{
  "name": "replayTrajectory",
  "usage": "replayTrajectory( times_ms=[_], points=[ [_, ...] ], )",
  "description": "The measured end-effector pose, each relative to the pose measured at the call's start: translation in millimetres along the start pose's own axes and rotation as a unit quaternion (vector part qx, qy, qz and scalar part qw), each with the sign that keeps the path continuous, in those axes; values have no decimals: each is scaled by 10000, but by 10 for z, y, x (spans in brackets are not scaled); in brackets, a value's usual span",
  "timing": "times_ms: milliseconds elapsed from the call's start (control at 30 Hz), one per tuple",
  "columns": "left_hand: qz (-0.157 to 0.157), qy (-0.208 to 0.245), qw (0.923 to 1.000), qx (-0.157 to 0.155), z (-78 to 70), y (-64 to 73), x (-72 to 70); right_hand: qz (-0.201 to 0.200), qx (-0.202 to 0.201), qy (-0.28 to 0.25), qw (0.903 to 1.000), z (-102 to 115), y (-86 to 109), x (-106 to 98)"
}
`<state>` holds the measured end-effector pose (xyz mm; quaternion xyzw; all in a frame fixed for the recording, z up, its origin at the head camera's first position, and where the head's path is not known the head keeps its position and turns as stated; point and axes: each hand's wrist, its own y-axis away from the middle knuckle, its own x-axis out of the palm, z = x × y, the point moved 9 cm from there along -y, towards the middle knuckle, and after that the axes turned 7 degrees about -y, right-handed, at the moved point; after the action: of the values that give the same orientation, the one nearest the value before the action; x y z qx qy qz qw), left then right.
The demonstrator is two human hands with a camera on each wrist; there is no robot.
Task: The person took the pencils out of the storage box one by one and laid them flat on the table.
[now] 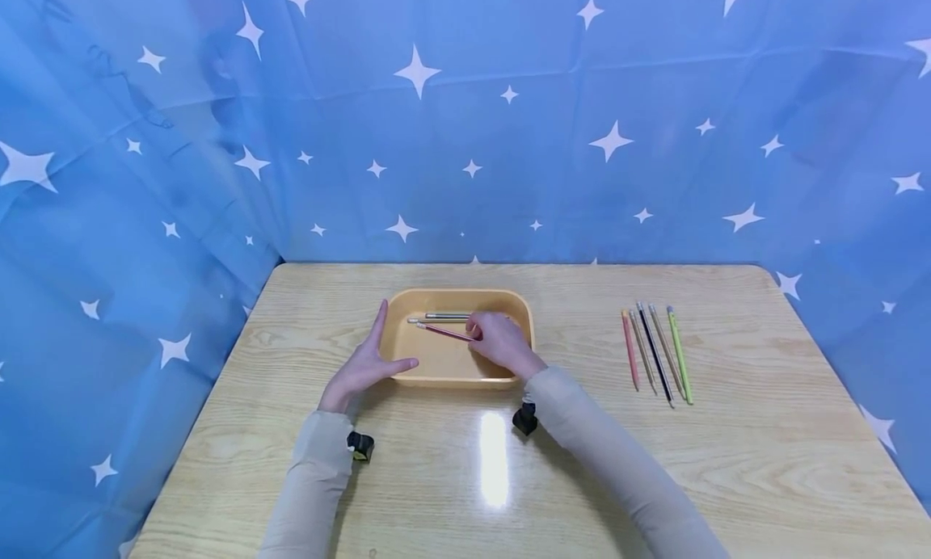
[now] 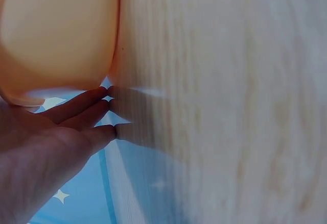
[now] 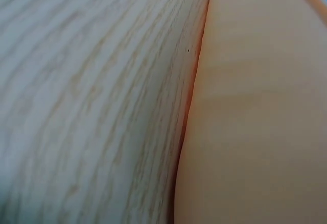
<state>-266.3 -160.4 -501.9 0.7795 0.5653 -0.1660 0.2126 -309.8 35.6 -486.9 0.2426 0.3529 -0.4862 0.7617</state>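
A tan plastic tray (image 1: pixel 451 380) stands near the back of the table. My right hand (image 1: pixel 503 342) reaches over its front right and pinches a dark red pencil (image 1: pixel 445 332) above the tray floor. Behind it in the tray lie other pencils (image 1: pixel 440 316), partly hidden by that hand. My left hand (image 1: pixel 367 363) is at the tray's left end, its thumb over the front left corner. In the left wrist view its straight fingers (image 2: pixel 84 106) lie along the tray's outside, tips down by the tabletop. The right wrist view shows only the tray's outer wall (image 3: pixel 255 122) and wood.
Several pencils, among them a red one (image 1: pixel 629 349), a dark blue one (image 1: pixel 655 353) and a green one (image 1: pixel 680 355), lie side by side on the wooden table (image 1: pixel 764 430) to the right of the tray. A blue curtain (image 1: pixel 465 123) with white stars hangs behind.
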Motion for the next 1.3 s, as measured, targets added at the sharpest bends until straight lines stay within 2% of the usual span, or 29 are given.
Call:
replayTrajectory(
  times_ms=[267, 400, 600, 933, 1100, 1300],
  points=[
    [153, 52, 9999, -6, -337, 151, -52, 58, 95, -71, 9999, -24, -7, 2],
    [170, 10, 9999, -20, -384, 190, -48, 158, -4, -446, 9989, -14, -5, 22],
    [185, 83, 9998, -56, -354, 182, -41, 369, -252, -1194, 9918, 8, -1, 63],
    [143, 91, 9999, 24, -346, 183, -59, 783, -356, -1610, 9832, 46, 4, 116],
    [106, 63, 9999, 24, -353, 186, -80, 773, -398, -1796, 9799, 79, 16, 101],
    [113, -2, 9999, -113, -302, 166, -67, 480, -412, -2049, 9767, 84, 49, 21]
  ],
)
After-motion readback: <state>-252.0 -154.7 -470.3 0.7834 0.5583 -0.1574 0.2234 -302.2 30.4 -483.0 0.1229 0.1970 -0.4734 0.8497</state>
